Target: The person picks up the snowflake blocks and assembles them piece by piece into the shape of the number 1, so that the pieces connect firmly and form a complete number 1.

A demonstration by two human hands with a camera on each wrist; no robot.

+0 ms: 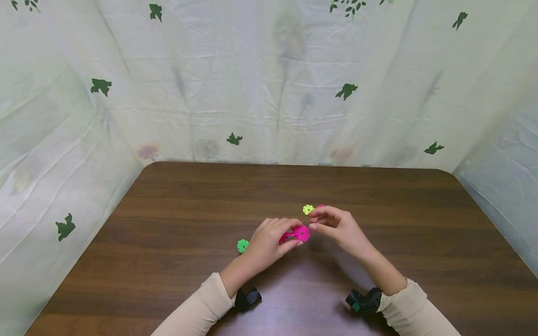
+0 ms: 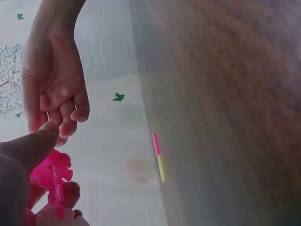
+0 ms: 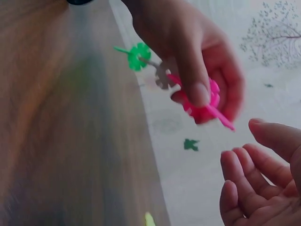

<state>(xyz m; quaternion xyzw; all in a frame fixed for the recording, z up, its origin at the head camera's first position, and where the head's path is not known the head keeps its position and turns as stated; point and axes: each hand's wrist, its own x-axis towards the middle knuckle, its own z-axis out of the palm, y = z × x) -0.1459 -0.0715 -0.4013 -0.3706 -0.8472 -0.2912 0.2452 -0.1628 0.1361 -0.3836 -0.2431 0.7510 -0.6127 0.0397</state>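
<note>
Cream sleeves (image 1: 197, 305) at eight and four o'clock, my left grip (image 1: 266, 240) pinches linked discs (image 1: 304, 237) above the tabletop (image 1: 168, 210), seemingly to keep their pink end exposed toward my right grip (image 1: 342, 228), loosely parted and empty at three; a yellow disc (image 1: 307, 210) lies at twelve.

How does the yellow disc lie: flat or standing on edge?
Flat: the yellow disc shows its round face in the head view but only a thin strip along the table in the left wrist view.
</note>
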